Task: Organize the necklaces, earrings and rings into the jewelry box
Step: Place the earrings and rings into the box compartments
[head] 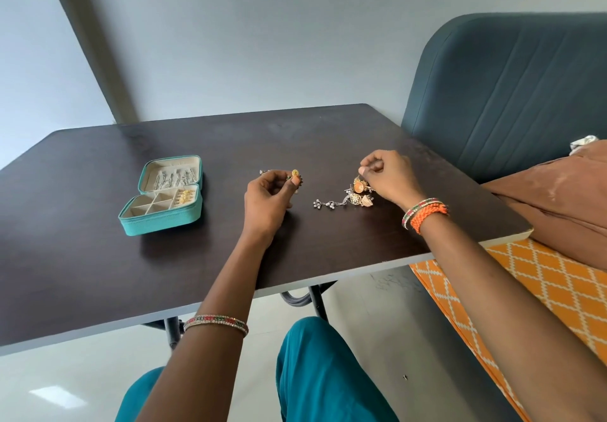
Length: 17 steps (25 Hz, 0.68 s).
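Note:
A teal jewelry box (157,221) lies open on the left of the dark table (98,273). Silver necklaces hang in its lid, and gold earrings (184,197) sit in its right compartments. My left hand (267,201) pinches a small gold ring (295,172) at the table's middle. To the right, my right hand (387,175) pinches an orange and gold earring (358,186) at the top of a small heap of earrings (359,198). A silver dangling earring (326,204) trails left from the heap.
A small silver piece (263,171) lies just behind my left hand. A dark blue padded seat back (512,93) stands to the right of the table, with a brown cloth (558,201) and an orange patterned cover (542,283) below it.

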Tool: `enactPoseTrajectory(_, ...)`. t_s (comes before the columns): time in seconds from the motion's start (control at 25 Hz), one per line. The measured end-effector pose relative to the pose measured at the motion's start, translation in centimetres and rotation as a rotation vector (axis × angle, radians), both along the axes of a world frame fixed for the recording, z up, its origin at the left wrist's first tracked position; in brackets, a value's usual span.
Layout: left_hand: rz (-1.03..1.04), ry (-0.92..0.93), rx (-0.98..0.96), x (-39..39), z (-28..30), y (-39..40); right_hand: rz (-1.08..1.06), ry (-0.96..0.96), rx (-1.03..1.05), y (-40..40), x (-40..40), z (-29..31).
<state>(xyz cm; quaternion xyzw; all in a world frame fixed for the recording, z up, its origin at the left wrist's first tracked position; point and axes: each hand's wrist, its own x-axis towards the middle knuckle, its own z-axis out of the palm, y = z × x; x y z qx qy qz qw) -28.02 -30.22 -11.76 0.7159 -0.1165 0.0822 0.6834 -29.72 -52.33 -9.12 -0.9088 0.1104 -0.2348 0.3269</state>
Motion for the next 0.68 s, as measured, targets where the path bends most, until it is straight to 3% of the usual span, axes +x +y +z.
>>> enactPoseTrajectory(0.32,-0.013,0.012,0.015,-0.1,0.0,0.0,-0.04,0.283,-0.139,0.6,2.1,1.4)
enactPoseTrajectory(0.56,-0.008,0.013,0.014,-0.2,0.1,0.0,-0.018,0.086,-0.012,0.7,2.2,0.6)
enactPoseTrajectory(0.68,0.014,0.021,0.02,0.0,0.0,0.0,-0.008,0.016,-0.062,0.7,2.1,0.8)
